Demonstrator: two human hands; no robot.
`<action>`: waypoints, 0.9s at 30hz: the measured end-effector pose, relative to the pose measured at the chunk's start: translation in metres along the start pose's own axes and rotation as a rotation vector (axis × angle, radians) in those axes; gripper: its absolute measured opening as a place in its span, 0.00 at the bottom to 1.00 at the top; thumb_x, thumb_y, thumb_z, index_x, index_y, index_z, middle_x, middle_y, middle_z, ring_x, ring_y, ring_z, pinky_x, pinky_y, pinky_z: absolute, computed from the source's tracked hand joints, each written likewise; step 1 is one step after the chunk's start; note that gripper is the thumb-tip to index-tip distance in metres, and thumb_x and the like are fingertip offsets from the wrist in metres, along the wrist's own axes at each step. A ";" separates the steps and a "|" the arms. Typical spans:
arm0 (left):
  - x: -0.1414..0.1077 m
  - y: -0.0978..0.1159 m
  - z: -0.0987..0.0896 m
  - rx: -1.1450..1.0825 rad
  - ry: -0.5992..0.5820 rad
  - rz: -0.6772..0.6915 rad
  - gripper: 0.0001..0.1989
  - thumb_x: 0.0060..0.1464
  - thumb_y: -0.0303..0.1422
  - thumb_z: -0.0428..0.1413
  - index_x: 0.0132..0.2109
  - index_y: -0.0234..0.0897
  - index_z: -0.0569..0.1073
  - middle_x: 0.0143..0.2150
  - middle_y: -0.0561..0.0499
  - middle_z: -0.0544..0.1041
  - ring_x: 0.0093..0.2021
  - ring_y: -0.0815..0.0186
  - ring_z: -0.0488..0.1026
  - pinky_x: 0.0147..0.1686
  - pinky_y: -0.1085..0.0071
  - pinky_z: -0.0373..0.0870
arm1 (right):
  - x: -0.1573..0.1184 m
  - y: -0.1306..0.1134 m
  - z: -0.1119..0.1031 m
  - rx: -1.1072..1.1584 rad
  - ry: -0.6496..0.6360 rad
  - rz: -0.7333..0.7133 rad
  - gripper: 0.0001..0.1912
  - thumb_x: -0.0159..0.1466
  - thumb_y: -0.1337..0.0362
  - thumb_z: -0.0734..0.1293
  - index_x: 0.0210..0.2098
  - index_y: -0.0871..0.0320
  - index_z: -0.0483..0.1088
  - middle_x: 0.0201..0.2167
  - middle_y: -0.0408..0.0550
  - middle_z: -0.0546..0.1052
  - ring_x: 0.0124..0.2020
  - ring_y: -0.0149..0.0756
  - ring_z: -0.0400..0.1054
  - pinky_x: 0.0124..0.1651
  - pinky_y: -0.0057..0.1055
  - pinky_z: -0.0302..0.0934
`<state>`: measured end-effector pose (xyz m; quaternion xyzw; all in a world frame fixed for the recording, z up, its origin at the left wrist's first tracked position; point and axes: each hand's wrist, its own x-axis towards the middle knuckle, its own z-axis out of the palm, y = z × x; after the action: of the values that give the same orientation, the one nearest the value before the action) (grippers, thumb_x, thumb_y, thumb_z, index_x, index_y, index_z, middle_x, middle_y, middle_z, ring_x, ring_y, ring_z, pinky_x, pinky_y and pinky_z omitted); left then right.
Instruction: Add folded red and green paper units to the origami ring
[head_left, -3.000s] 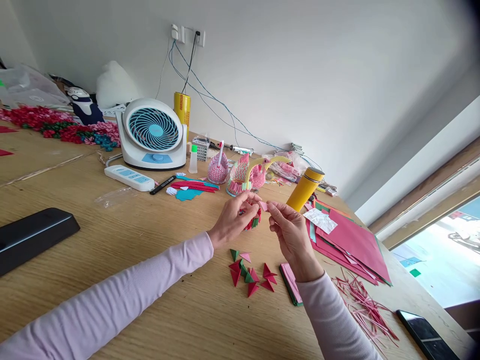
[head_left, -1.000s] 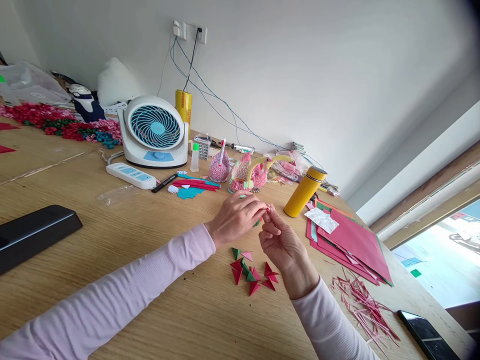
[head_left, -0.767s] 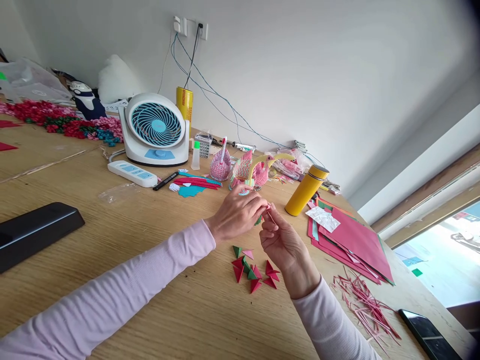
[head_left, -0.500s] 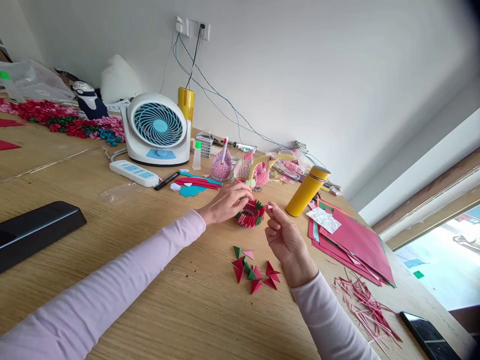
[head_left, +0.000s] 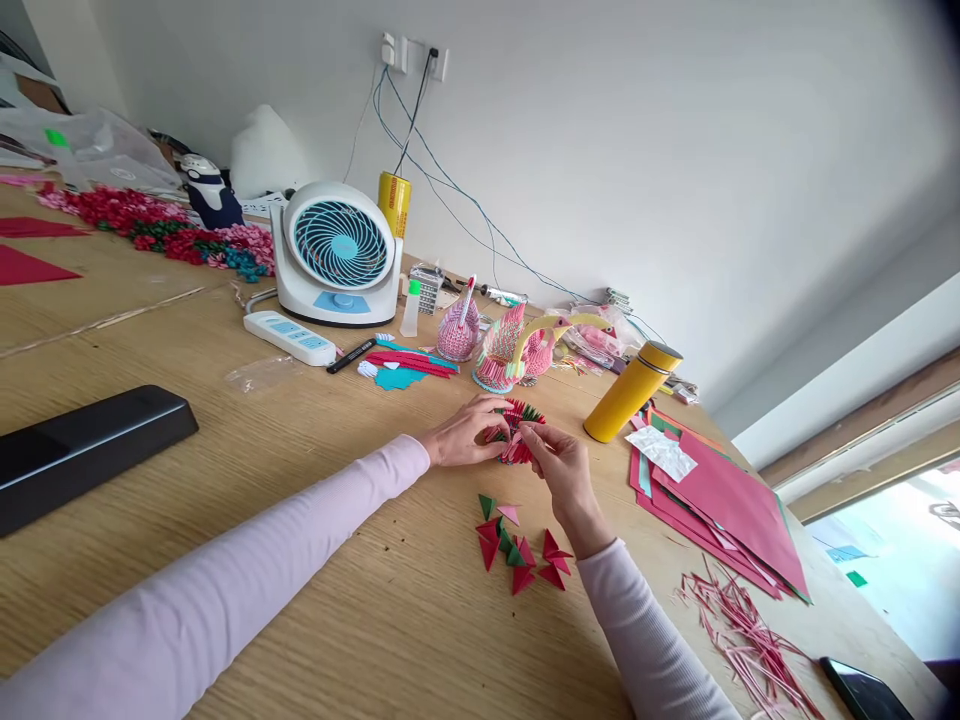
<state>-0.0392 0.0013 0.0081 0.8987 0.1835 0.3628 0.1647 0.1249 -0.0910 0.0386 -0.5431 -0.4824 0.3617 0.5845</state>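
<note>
A small ring of folded paper pieces (head_left: 523, 410), red, green and pink, stands on the wooden table. My left hand (head_left: 463, 432) grips its left side, fingers bent around the rim. From the right, my right hand (head_left: 561, 462) reaches to the ring's near edge, thumb and forefinger pinched together. The small pink paper piece in that pinch is mostly hidden by the fingertips. Just in front of the hands lie several loose folded paper triangles (head_left: 522, 578) in red, green and pink.
Behind the ring stand folded-paper swans (head_left: 501, 355). A yellow flask (head_left: 626, 398) and red paper sheets (head_left: 739, 495) are to the right, near paper strips (head_left: 739, 635) and a phone (head_left: 862, 690). A fan (head_left: 341, 250), power strip (head_left: 291, 338) and black case (head_left: 90, 450) occupy the left.
My right hand has brought the pink paper piece left onto the ring's edge. My left hand has come lower around the ring's side. The view has shifted slightly left.
</note>
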 end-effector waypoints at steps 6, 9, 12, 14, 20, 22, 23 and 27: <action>0.001 0.001 0.012 -0.024 0.075 0.042 0.08 0.57 0.37 0.59 0.38 0.38 0.76 0.53 0.43 0.74 0.63 0.54 0.63 0.63 0.54 0.60 | 0.006 0.005 -0.008 -0.100 -0.030 -0.042 0.26 0.49 0.45 0.74 0.34 0.64 0.79 0.17 0.43 0.72 0.16 0.26 0.55 0.19 0.26 0.48; 0.001 0.001 0.013 -0.049 0.092 0.049 0.06 0.56 0.35 0.59 0.37 0.38 0.76 0.52 0.44 0.75 0.62 0.54 0.63 0.62 0.54 0.61 | 0.007 0.005 -0.010 -0.094 -0.020 -0.023 0.28 0.48 0.44 0.74 0.34 0.64 0.79 0.16 0.43 0.71 0.16 0.26 0.55 0.19 0.26 0.48; 0.001 0.003 0.014 -0.048 0.102 0.050 0.04 0.55 0.33 0.59 0.36 0.38 0.75 0.52 0.45 0.76 0.62 0.55 0.63 0.61 0.55 0.62 | 0.006 0.003 -0.010 -0.074 -0.013 0.001 0.28 0.47 0.44 0.75 0.33 0.64 0.78 0.15 0.42 0.70 0.16 0.27 0.56 0.19 0.26 0.48; 0.001 0.004 0.015 -0.040 0.119 0.046 0.03 0.54 0.32 0.60 0.35 0.37 0.75 0.51 0.45 0.76 0.62 0.55 0.64 0.61 0.55 0.63 | 0.006 0.003 -0.010 -0.057 -0.016 0.012 0.28 0.46 0.44 0.75 0.33 0.64 0.78 0.15 0.42 0.70 0.16 0.26 0.55 0.18 0.26 0.48; 0.001 0.007 0.018 -0.014 0.163 0.021 0.03 0.51 0.30 0.61 0.32 0.37 0.74 0.50 0.46 0.77 0.60 0.55 0.66 0.60 0.55 0.65 | 0.005 0.004 -0.008 -0.009 -0.020 0.035 0.28 0.45 0.44 0.76 0.31 0.64 0.78 0.14 0.41 0.69 0.15 0.26 0.54 0.18 0.26 0.48; 0.001 0.007 0.019 -0.015 0.176 0.028 0.04 0.50 0.30 0.62 0.32 0.37 0.74 0.49 0.45 0.77 0.59 0.55 0.66 0.59 0.55 0.65 | 0.005 0.004 -0.008 -0.008 -0.023 0.042 0.28 0.45 0.44 0.76 0.32 0.64 0.78 0.15 0.42 0.70 0.15 0.25 0.54 0.18 0.26 0.48; 0.001 0.007 0.019 -0.015 0.180 0.033 0.04 0.50 0.30 0.62 0.32 0.37 0.74 0.49 0.45 0.77 0.59 0.55 0.66 0.59 0.55 0.66 | 0.005 0.004 -0.008 -0.011 -0.023 0.041 0.28 0.45 0.44 0.76 0.32 0.64 0.78 0.15 0.42 0.70 0.15 0.25 0.54 0.18 0.26 0.48; 0.001 0.006 0.019 -0.021 0.177 0.033 0.04 0.50 0.30 0.62 0.32 0.37 0.74 0.48 0.45 0.77 0.59 0.55 0.66 0.59 0.55 0.66 | 0.005 0.003 -0.008 -0.033 -0.034 0.022 0.27 0.45 0.44 0.76 0.31 0.63 0.78 0.16 0.43 0.72 0.16 0.25 0.55 0.18 0.26 0.49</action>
<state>-0.0240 -0.0068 -0.0011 0.8642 0.1787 0.4454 0.1514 0.1346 -0.0881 0.0375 -0.5517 -0.4920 0.3693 0.5631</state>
